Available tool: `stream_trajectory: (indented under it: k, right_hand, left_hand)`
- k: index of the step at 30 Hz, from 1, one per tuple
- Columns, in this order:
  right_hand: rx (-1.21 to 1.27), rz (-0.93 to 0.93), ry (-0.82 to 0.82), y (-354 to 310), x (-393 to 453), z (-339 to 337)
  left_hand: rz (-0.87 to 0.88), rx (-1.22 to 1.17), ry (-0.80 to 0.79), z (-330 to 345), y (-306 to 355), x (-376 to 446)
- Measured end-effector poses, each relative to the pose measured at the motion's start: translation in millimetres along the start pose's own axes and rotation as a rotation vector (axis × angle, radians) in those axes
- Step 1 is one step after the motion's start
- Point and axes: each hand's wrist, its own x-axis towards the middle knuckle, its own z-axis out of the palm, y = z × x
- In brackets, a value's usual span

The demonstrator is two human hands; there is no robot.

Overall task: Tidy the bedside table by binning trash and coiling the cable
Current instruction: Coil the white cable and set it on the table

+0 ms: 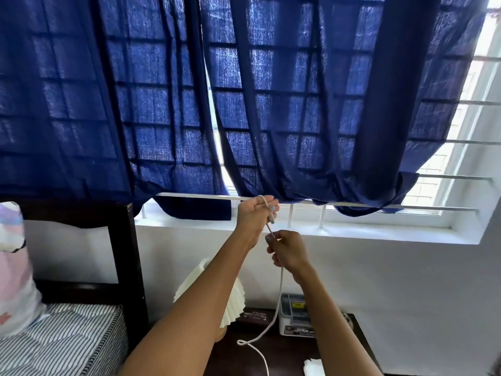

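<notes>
A white braided cable (277, 310) runs up from the dark bedside table (292, 356) to both raised hands. My left hand (254, 213) is held high in front of the window sill, with the cable's end looped over its fingers and the plug hanging below them. Just under it, my right hand (288, 251) pinches the cable, which then hangs down and makes a small loop on the table. A white crumpled tissue (314, 367) lies at the table's front edge.
A white pleated lampshade (233, 305) stands on the table behind my left forearm. A grey plastic organiser box (294, 316) sits at the table's back. A bed with striped bedding (67, 340) and dark headboard (127, 267) is left. Blue curtains (244, 104) cover the barred window.
</notes>
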Motion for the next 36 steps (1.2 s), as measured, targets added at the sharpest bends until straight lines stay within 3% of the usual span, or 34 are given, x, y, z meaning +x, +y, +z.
stream_trajectory:
  k: [6, 11, 17, 22, 30, 33, 36]
  right_hand:
    - [-0.497, -0.206, -0.006, -36, -10, -28]
    - [-0.593, -0.390, 0.002, -64, -18, -48]
    - [-0.373, -0.409, -0.107, -72, -14, -63]
    - [0.007, -0.391, -0.148, -72, -3, -65]
    - [0.593, -0.128, -0.081, -51, 2, -41]
    - [0.689, -0.030, -0.071, -47, -8, -21]
    - [0.528, 0.019, -0.099, -47, -19, -14]
  left_hand:
    - [0.233, 0.492, 0.070, -11, -5, 7]
    - [0.149, 0.556, -0.202, -23, -1, -5]
    - [-0.082, 0.435, -0.520, -30, 9, -25]
    - [-0.306, 0.077, -0.578, -32, 20, -28]
    - [-0.242, -0.170, -0.630, -19, 46, -25]
    - [-0.210, -0.279, -0.551, -12, 50, -21]
    - [-0.038, -0.110, -0.286, -3, 48, -13]
